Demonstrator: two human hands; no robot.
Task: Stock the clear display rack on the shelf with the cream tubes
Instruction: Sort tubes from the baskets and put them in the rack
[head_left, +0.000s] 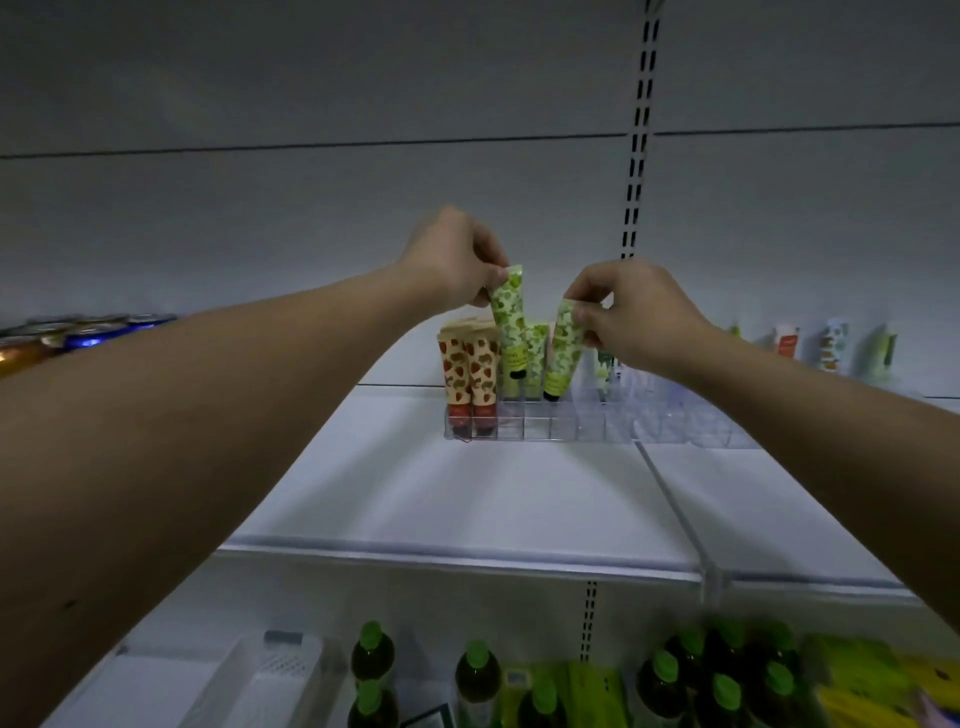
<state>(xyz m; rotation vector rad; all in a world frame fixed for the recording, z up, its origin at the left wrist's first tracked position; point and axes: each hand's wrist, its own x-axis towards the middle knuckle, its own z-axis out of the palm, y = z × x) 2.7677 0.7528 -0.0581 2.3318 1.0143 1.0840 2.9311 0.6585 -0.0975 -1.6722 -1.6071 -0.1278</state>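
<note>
Shelf (467, 499) of white metal carries a clear display rack (545, 423), which stands near its back edge, about in the middle, with many small square compartments. In the compartments at the left end of the rack two strawberry tubes (470, 374) stand upright, caps down, and more of the same kind stand behind them. The left hand (452, 257) pinches the flat top end of a green tube (509, 317) between thumb and curled fingers; this tube hangs cap down over the compartments just right of the strawberry tubes. The right hand (634, 309) pinches the upper part of a second green tube (563, 351) with thumb and fingertips; its black cap is at the level of the rack's top edge, a little tilted. Between these two a third green tube (536, 358) stands in the rack. Further right the compartments hold nothing that I can make out, except one small greenish tube partly hidden behind the right hand. By the back edge at the far right, loose tubes (834, 345) stand. At the far left edge drink cans (88, 332) are seen. On the lower shelf stand dark bottles with green caps (371, 654).
</note>
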